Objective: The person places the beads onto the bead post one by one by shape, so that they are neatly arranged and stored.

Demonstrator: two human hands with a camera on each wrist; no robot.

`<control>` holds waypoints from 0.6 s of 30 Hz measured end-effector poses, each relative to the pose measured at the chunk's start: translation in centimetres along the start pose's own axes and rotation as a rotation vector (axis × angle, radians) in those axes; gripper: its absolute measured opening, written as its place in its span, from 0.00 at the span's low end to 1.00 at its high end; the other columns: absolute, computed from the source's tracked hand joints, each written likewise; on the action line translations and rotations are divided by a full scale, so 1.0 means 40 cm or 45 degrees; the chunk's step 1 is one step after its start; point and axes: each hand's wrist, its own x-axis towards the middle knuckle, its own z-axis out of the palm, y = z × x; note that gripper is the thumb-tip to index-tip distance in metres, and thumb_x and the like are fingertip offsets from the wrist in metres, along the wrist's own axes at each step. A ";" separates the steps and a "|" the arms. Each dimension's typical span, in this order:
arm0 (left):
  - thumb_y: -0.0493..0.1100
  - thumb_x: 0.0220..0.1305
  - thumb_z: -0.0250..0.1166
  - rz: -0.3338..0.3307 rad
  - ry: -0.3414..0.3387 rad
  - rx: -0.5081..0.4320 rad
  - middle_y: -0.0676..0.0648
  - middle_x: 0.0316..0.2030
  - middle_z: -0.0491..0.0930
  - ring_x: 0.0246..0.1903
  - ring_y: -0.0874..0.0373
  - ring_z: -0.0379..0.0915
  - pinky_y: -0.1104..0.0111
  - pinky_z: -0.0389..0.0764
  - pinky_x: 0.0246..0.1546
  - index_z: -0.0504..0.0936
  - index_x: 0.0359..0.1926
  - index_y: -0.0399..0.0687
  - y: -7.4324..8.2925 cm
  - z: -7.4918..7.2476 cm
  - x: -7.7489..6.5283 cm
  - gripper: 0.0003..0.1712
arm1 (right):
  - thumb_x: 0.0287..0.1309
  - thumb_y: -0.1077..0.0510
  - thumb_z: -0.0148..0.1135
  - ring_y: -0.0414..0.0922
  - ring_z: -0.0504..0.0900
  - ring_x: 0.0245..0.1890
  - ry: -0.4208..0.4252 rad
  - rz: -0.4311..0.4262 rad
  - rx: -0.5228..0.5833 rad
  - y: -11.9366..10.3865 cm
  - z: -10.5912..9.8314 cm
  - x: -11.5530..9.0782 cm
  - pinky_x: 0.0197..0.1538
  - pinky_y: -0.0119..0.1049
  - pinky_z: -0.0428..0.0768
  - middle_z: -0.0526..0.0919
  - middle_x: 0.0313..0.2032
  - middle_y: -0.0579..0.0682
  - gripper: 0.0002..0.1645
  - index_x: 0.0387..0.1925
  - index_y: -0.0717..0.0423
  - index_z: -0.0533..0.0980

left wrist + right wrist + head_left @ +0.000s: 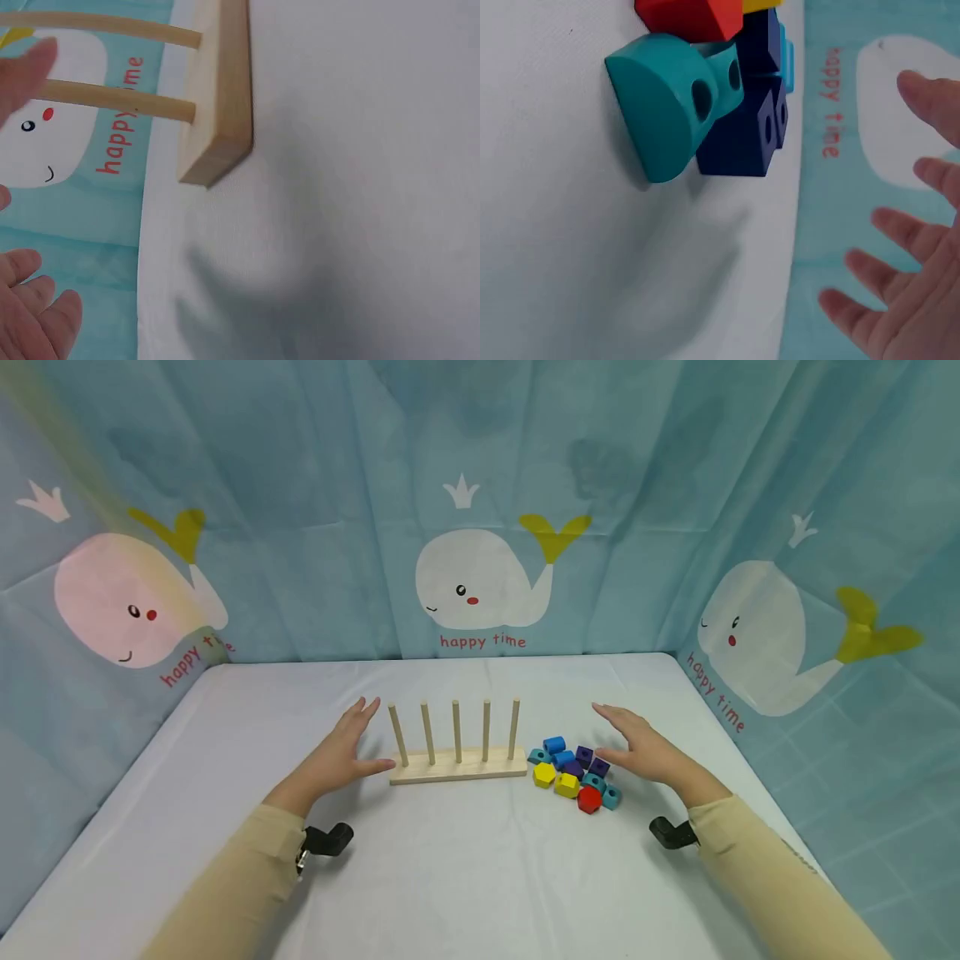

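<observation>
A wooden peg rack (pixel 459 766) with several upright bare dowels stands mid-table. Beside its left end is my left hand (pixel 341 758), thumb and fingers spread with nothing between them. To the right of the rack lies a loose cluster of beads with holes: red (pixel 589 799), yellow (pixel 567 786), teal (pixel 611 797), blue (pixel 554 745) and dark purple (pixel 584 757). Over the right side of this cluster hovers my right hand (pixel 645 752), fingers apart and holding nothing. The right wrist view shows a half-round teal bead (pixel 656 105) near the dark purple beads (pixel 739 139).
A white cloth (pixel 450 877) covers the table. Behind and at both sides hangs a blue curtain (pixel 315 585) with whale prints. Black wrist-worn camera mounts stick out beside the left sleeve (pixel 225 885) and the right sleeve (pixel 780 877).
</observation>
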 end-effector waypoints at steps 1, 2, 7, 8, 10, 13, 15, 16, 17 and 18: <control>0.60 0.47 0.69 -0.003 0.005 -0.032 0.37 0.70 0.35 0.67 0.38 0.35 0.41 0.50 0.59 0.39 0.72 0.55 -0.002 0.005 0.002 0.60 | 0.57 0.47 0.60 0.59 0.53 0.65 -0.001 0.006 0.030 0.005 0.002 0.000 0.60 0.60 0.57 0.53 0.67 0.58 0.44 0.70 0.48 0.51; 0.58 0.48 0.69 -0.003 0.010 -0.060 0.36 0.70 0.36 0.67 0.37 0.39 0.42 0.51 0.59 0.40 0.72 0.54 -0.004 0.010 0.004 0.60 | 0.57 0.48 0.60 0.58 0.56 0.64 -0.008 0.011 0.064 0.011 0.004 0.000 0.59 0.60 0.59 0.55 0.67 0.57 0.43 0.69 0.48 0.52; 0.50 0.49 0.71 -0.034 -0.009 -0.282 0.36 0.68 0.46 0.62 0.37 0.54 0.50 0.65 0.55 0.50 0.70 0.49 -0.013 0.043 0.005 0.52 | 0.58 0.52 0.60 0.55 0.70 0.55 -0.086 0.037 0.233 0.037 0.018 -0.003 0.53 0.53 0.71 0.64 0.62 0.58 0.36 0.66 0.51 0.59; 0.49 0.50 0.70 -0.033 -0.014 -0.306 0.35 0.66 0.49 0.60 0.37 0.58 0.51 0.68 0.53 0.53 0.69 0.48 -0.014 0.049 0.005 0.50 | 0.58 0.54 0.60 0.54 0.71 0.53 -0.097 0.035 0.262 0.042 0.021 -0.003 0.51 0.51 0.72 0.65 0.60 0.58 0.34 0.64 0.52 0.61; 0.47 0.50 0.71 -0.055 -0.025 -0.330 0.35 0.64 0.55 0.58 0.40 0.62 0.53 0.71 0.50 0.56 0.68 0.47 -0.016 0.061 0.004 0.47 | 0.58 0.56 0.60 0.51 0.73 0.49 -0.109 0.032 0.292 0.051 0.027 -0.002 0.49 0.46 0.75 0.68 0.58 0.58 0.31 0.62 0.53 0.64; 0.47 0.50 0.70 -0.086 -0.036 -0.325 0.36 0.61 0.61 0.54 0.42 0.66 0.53 0.72 0.48 0.61 0.66 0.45 -0.018 0.075 0.004 0.44 | 0.58 0.60 0.59 0.50 0.74 0.45 -0.105 0.015 0.319 0.059 0.034 -0.001 0.47 0.44 0.75 0.71 0.54 0.57 0.25 0.58 0.56 0.67; 0.47 0.50 0.70 -0.113 -0.038 -0.328 0.36 0.59 0.64 0.53 0.43 0.68 0.53 0.73 0.46 0.63 0.64 0.43 -0.021 0.085 0.005 0.41 | 0.58 0.62 0.58 0.49 0.74 0.44 -0.105 0.010 0.337 0.062 0.038 0.001 0.47 0.43 0.75 0.72 0.51 0.56 0.21 0.54 0.57 0.70; 0.47 0.50 0.70 -0.129 -0.035 -0.328 0.37 0.57 0.67 0.52 0.44 0.69 0.54 0.73 0.45 0.65 0.63 0.43 -0.023 0.090 0.006 0.40 | 0.58 0.63 0.58 0.49 0.74 0.44 -0.107 0.008 0.349 0.063 0.040 0.002 0.47 0.43 0.75 0.72 0.50 0.56 0.19 0.52 0.57 0.70; 0.47 0.50 0.70 -0.144 -0.029 -0.334 0.38 0.56 0.69 0.50 0.45 0.70 0.55 0.74 0.44 0.67 0.62 0.43 -0.025 0.096 0.007 0.39 | 0.58 0.63 0.58 0.49 0.74 0.44 -0.113 0.012 0.360 0.064 0.042 0.003 0.47 0.43 0.75 0.72 0.49 0.55 0.17 0.51 0.56 0.71; 0.47 0.50 0.71 -0.157 -0.022 -0.333 0.39 0.53 0.72 0.49 0.46 0.71 0.57 0.74 0.43 0.68 0.61 0.43 -0.028 0.102 0.008 0.38 | 0.58 0.64 0.58 0.49 0.74 0.44 -0.120 0.016 0.368 0.064 0.044 0.004 0.47 0.42 0.75 0.72 0.48 0.55 0.16 0.49 0.56 0.72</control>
